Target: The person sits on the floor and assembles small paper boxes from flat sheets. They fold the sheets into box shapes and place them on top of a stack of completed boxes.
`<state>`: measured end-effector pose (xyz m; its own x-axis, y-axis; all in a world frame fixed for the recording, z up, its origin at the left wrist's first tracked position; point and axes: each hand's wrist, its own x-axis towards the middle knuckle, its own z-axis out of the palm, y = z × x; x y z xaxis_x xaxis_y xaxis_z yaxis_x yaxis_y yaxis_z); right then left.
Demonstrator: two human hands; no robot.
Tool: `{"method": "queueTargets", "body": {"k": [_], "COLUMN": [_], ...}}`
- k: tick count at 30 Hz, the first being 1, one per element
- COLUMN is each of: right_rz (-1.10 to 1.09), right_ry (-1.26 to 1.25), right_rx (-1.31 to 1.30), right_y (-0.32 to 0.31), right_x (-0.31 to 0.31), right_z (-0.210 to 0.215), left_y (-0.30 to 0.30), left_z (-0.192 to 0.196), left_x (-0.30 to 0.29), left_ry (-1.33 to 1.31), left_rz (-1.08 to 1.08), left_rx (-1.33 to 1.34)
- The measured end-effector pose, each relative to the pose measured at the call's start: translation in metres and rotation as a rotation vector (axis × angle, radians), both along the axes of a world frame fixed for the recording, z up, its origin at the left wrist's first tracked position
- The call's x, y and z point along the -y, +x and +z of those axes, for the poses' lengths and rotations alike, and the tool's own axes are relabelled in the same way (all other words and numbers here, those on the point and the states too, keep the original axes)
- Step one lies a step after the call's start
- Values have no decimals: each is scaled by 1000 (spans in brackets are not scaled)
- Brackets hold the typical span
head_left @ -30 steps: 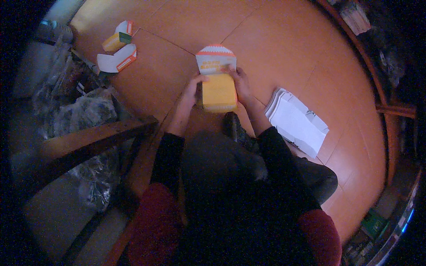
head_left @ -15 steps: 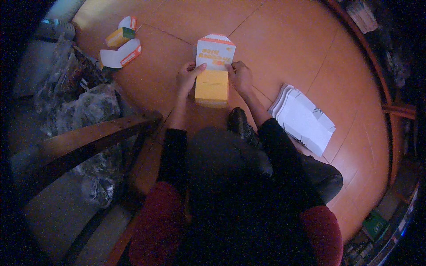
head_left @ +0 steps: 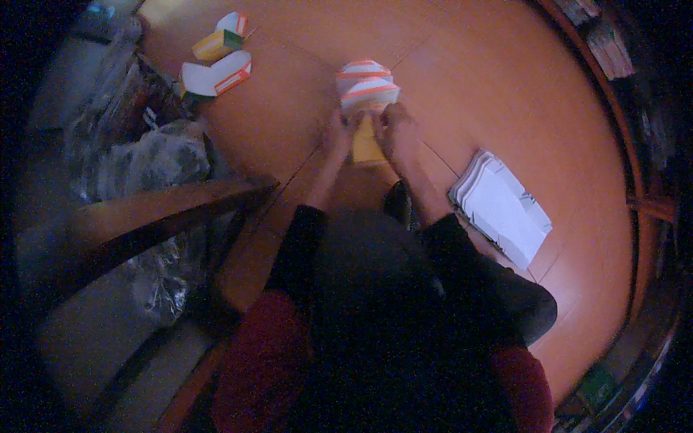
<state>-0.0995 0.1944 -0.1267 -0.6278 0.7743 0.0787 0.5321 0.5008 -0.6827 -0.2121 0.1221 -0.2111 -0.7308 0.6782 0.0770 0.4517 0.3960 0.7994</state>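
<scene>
Holding a yellow carton (head_left: 369,148) left of the white stack (head_left: 503,213), my left grip (head_left: 342,130) and right grip (head_left: 396,128) curled closed on its orange-edged white flap (head_left: 370,92), blurred on my feed, other cartons (head_left: 216,47) farther left of the stack.

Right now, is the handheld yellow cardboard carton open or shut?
Open, though blurred: the carton shows its white, orange-edged flap beyond the fingers, not closed over it.
</scene>
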Motion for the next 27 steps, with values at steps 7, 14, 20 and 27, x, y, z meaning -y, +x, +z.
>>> {"method": "queueTargets", "body": {"k": [7, 14, 20, 27], "right_rz": [240, 313, 249, 202], "right_ry": [287, 366, 365, -146], "right_rx": [113, 163, 114, -193], "right_y": [2, 6, 3, 4], "right_x": [19, 23, 24, 5], "right_z": [-57, -58, -54, -39], "left_y": [-58, -185, -182, -49], "left_z": [37, 26, -16, 114], "left_x": [30, 11, 5, 32], "left_ry": [-282, -495, -925, -472], "left_rz": [-205, 427, 249, 308], "left_rx": [-21, -958, -837, -466]}}
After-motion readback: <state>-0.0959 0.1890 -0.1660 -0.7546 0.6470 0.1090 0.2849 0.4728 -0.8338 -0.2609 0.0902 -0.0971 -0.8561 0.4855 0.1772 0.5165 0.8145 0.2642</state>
